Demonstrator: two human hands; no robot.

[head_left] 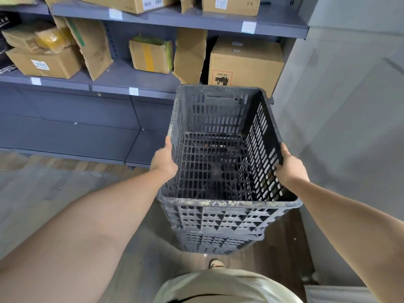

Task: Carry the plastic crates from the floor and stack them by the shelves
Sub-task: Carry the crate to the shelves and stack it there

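Your left hand (163,159) and right hand (290,166) clamp their fingers on the long rims of one black crate (220,154), nested atop a second crate (218,243) on the floor (43,189) beside the shelves (135,84) holding boxes (244,62).

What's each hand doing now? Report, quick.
Left hand: closed on the top crate's left rim.
Right hand: closed on its right rim.

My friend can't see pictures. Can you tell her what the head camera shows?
A person's left hand and right hand hold an empty black plastic crate by its side rims, above another black crate below it. Behind are grey shelves with cardboard boxes.
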